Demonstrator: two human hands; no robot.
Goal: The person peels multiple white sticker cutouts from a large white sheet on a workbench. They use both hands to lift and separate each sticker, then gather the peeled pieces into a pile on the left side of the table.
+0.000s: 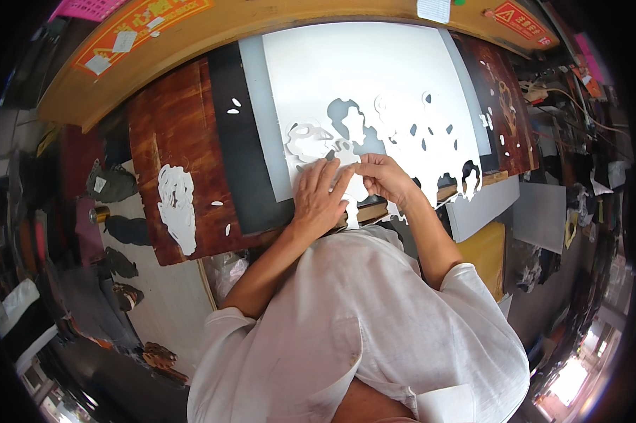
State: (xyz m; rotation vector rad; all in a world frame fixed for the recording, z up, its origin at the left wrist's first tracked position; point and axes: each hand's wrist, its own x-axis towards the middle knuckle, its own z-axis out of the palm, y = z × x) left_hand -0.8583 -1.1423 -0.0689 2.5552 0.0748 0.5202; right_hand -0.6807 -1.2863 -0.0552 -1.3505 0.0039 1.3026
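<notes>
A large white sheet with several shapes cut out of it lies on a grey board on the workbench. My left hand lies flat on the near part of the sheet, fingers spread and pressing it down. Just to its right, my right hand pinches a cut white piece of the sheet between thumb and fingers. The two hands almost touch. What lies under the palms is hidden.
A red-brown wooden board at the left carries a loose white cut-out shape and small white scraps. A black strip runs beside the grey board. Another dark red panel sits at right. Clutter, cables and boxes crowd the right side.
</notes>
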